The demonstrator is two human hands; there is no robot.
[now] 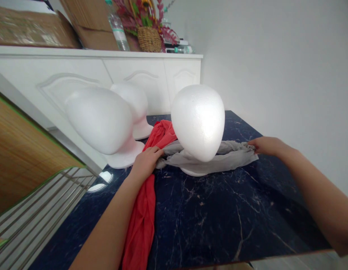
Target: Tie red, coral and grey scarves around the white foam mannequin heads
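Head view
Left hand: the left hand [145,162] rests on the dark marble counter [219,213], its fingers [156,150] clenched on the left end of the grey scarf [216,159].
Right hand: the right hand [266,146] grips the right end of the same scarf, fingers pinched on the bunched cloth near the counter's right edge.
Grey scarf: it lies stretched between both hands, wrapped around the base of the nearest foam head [198,122], passing in front of it and partly under its lower curve.
Nearest foam head: white, egg-shaped, upright on a flat foot, near the middle of the counter.
Red scarf: the red scarf [142,217] lies in a long strip from behind the foam head, under the left forearm, to the counter's near edge.
Other foam heads: a second foam head [102,120] stands to the left, and a third foam head [134,103] is just behind it, partly hidden.
Wicker basket: the wicker basket [149,39] sits on the white sideboard [106,71] at the back; it holds a bunch of red and yellow flowers [142,13].
Water bottle: an upright plastic bottle [117,28] stands left of the basket; whether it holds liquid cannot be told.
Lying bottle: a second bottle [183,49] lies on its side to the basket's right.
Cardboard: flat cardboard sheets [30,30] lean on the sideboard's left part.
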